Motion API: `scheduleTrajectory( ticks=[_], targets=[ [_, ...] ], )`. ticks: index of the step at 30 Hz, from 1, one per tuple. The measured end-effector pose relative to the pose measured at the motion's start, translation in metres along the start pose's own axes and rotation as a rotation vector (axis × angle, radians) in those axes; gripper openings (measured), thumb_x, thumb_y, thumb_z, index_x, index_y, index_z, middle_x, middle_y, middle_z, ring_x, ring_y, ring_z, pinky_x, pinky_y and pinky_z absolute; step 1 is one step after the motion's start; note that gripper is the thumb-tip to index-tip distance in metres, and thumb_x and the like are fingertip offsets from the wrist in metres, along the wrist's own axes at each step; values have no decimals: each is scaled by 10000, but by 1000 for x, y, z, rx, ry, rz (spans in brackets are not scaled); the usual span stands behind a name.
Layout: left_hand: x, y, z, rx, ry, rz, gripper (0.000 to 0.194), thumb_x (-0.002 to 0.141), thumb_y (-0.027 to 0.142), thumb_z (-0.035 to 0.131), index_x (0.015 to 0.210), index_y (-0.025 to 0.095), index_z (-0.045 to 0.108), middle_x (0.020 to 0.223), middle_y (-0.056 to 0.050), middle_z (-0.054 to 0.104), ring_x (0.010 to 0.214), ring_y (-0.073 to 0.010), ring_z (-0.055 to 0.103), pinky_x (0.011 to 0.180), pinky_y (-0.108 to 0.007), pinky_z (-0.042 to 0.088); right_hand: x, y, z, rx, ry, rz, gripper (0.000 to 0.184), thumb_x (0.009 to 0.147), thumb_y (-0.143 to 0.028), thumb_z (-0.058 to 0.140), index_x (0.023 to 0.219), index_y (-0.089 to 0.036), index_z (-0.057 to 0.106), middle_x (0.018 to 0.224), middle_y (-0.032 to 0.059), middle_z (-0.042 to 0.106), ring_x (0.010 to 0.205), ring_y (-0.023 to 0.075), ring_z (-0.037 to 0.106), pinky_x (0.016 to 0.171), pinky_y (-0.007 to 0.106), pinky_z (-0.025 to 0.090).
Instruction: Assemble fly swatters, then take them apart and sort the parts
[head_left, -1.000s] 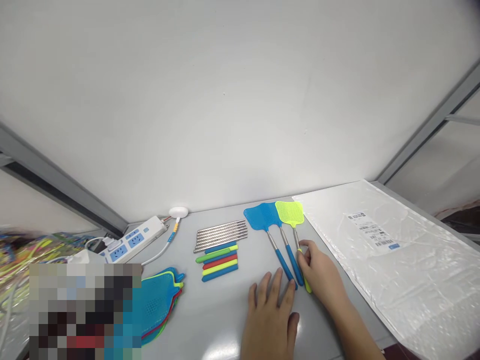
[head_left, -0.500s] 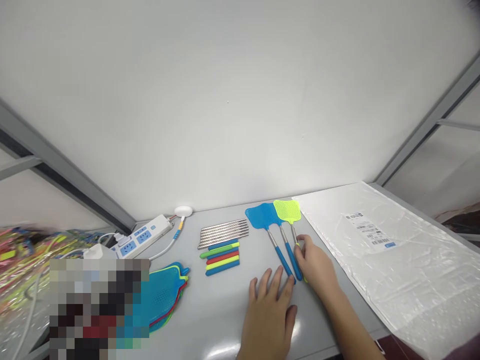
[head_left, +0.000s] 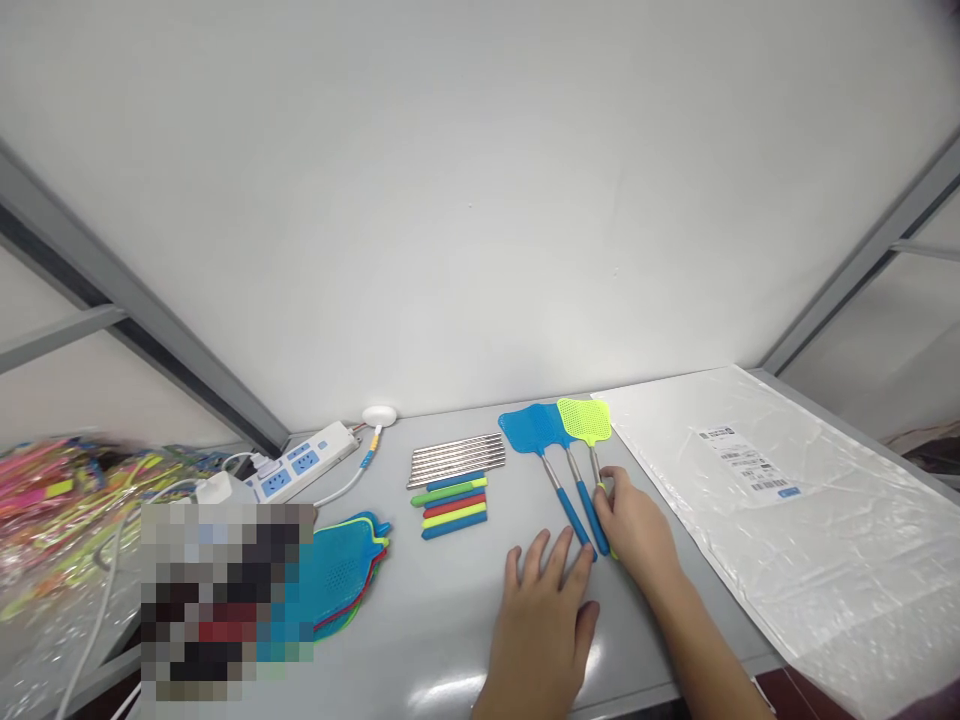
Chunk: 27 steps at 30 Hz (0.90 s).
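Lime, probably light and whippy, the swatter (head_left: 586, 420) is inviting a handle grip, right hand (head_left: 637, 525) clasping there, left hand (head_left: 536, 632) lying fingers-apart.

Looks like a small workshop bench to me, assembly or packing, not a home. Grey table (head_left: 427, 600) against a plain white panel (head_left: 480, 250), metal framing (head_left: 199, 385) both sides. Steel rods (head_left: 456, 462) and coloured grips (head_left: 455, 507) laid out by kind near three swatters (head_left: 584, 497). Bagged stock (head_left: 67, 550) left, labelled plastic mailer (head_left: 675, 430) right, power strip (head_left: 313, 464) on the tabletop.
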<state>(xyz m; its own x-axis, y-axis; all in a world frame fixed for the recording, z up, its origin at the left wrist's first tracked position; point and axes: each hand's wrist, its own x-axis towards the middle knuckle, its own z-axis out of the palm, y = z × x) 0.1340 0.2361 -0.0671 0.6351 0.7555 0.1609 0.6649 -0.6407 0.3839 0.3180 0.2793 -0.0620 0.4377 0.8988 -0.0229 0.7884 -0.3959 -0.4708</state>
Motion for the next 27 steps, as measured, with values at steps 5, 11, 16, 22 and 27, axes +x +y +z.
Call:
scheduleTrajectory(
  ticks=[5,11,16,22,27],
  targets=[
    [-5,0,-8,-108,24,-11,517,965,344,429,1474,306,350,1533,-6,374,1356,-268,364,1108,-486,278,-6,2,-2,27,47,-11,394,951,-403,330,1220,-176,508,692,34,629,678,229,621,589,292,343],
    [-25,-30,-30,-47,112,-177,485,958,298,429,1442,262,408,1527,-28,378,1368,-286,317,1086,-477,306,-18,-13,-14,98,153,-151,363,925,-479,390,1090,-225,590,649,-5,566,604,195,578,564,285,366],
    [-46,-56,-36,125,207,-392,502,954,279,430,1453,254,387,1525,-50,378,1374,-325,289,1027,-530,327,-24,-63,-17,12,-82,-366,342,938,-483,378,1095,-255,579,694,-7,618,611,191,593,547,283,369],
    [-59,-53,-37,106,271,-458,440,957,306,429,1395,275,451,1424,-58,488,1273,-315,393,966,-526,351,-36,-127,-9,-131,-230,-701,299,964,-393,373,1115,-249,587,884,33,705,723,206,648,583,284,384],
    [-63,-52,-38,74,343,-505,425,925,286,499,1349,283,490,1360,-76,512,1166,-306,450,906,-493,380,-39,-152,-1,-217,-254,-835,249,969,-343,383,1059,-228,586,930,33,713,768,212,658,593,286,369]
  ],
)
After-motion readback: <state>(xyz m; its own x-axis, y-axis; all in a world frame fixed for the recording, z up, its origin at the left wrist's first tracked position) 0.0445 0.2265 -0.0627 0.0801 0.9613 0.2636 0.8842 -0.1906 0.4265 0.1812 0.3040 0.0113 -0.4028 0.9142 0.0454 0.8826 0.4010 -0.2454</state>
